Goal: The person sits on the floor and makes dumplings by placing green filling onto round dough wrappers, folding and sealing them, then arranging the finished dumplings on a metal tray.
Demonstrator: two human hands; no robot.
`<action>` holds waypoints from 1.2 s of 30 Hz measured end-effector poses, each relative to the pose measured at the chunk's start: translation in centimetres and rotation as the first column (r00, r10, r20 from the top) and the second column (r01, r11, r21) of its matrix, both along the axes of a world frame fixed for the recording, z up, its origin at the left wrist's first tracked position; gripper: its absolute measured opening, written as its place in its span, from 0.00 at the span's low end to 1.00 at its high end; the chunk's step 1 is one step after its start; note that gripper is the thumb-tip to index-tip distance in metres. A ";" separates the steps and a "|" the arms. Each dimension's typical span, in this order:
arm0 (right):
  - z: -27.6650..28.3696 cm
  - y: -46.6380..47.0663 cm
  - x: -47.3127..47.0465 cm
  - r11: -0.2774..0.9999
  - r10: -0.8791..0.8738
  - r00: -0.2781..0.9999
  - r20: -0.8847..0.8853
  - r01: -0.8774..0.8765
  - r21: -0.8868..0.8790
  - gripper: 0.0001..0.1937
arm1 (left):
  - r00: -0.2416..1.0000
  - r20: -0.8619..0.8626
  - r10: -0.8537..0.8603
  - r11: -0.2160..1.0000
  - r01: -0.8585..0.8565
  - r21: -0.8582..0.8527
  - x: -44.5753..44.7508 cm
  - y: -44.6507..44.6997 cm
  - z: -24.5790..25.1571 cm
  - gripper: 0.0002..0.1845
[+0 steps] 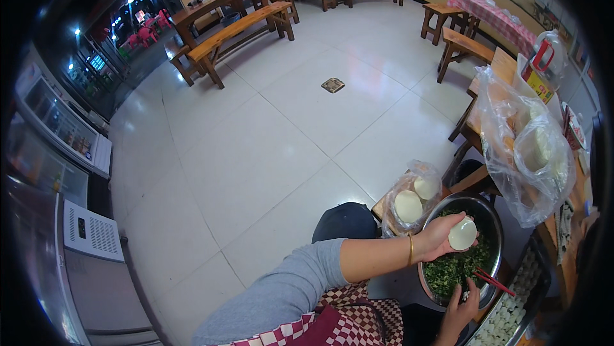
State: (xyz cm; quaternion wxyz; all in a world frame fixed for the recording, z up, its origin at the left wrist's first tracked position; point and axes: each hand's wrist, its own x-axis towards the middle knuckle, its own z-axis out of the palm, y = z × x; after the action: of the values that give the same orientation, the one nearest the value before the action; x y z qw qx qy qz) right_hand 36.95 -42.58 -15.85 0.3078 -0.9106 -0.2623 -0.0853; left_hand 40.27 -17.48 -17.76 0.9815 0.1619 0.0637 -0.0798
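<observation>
A pale round dough wrapper (462, 233) lies in my left hand (439, 238), whose fingers cup it from beneath. That hand hangs over a steel bowl (499, 245) filled with chopped green filling (443, 271). Lower down, my right hand (463, 305) is at the bowl's near rim with thumb and fingers bent. Red chopsticks (496, 282) slant across the right rim, just beyond its fingertips; whether the hand touches them cannot be made out. Beside the bowl, two stacks of round wrappers (408, 206) sit in a clear plastic bag (389, 223).
Right of the bowl is a dark-rimmed tray (544, 274) with rows of white dumplings (509, 319). A wooden table (501, 70) beyond it bears a large clear plastic bag (503, 178). Wooden benches (240, 29) stand across the tiled floor (249, 154); glass-door coolers (62, 120) line the left.
</observation>
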 end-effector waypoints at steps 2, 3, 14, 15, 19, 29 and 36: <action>-0.4 -0.1 0.9 1.000 -0.014 0.999 0.030 0.015 -0.011 0.09 | 1.000 0.009 0.001 1.000 -0.001 -0.007 0.1 0.1 -0.1 0.22; -0.4 -0.3 1.1 0.998 -0.066 0.997 0.050 0.065 0.028 0.10 | 1.000 0.018 0.010 1.000 -0.010 -0.010 0.1 0.2 -0.1 0.21; 1.3 -0.5 -0.1 0.977 -0.211 0.955 0.210 0.202 0.063 0.17 | 0.999 0.016 0.035 0.998 -0.034 -0.044 1.5 0.0 -0.9 0.17; 1.3 -0.4 0.0 0.979 -0.199 0.962 0.189 0.202 0.005 0.17 | 0.999 0.017 0.036 0.999 -0.036 -0.036 1.5 -0.1 -0.9 0.17; 0.7 -0.3 0.2 0.963 -0.266 0.964 0.024 0.267 -0.026 0.20 | 0.998 0.018 0.053 0.998 -0.053 -0.033 1.6 0.0 -1.0 0.17; -1.2 -0.9 1.4 0.812 -0.315 0.848 -0.427 0.474 0.341 0.15 | 0.995 -0.001 0.100 0.993 -0.100 -0.068 1.6 0.9 -1.8 0.16; -1.2 -0.7 1.3 0.461 -0.096 0.682 -0.725 0.676 0.575 0.07 | 0.979 -0.025 0.200 0.967 -0.202 -0.158 0.2 1.7 -1.0 0.24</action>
State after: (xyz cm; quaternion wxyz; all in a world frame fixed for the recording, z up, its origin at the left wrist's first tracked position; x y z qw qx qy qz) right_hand 38.30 -43.29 -17.06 0.7242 -0.6727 0.1494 0.0247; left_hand 40.47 -15.75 -18.75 0.9941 0.0749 0.0776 0.0145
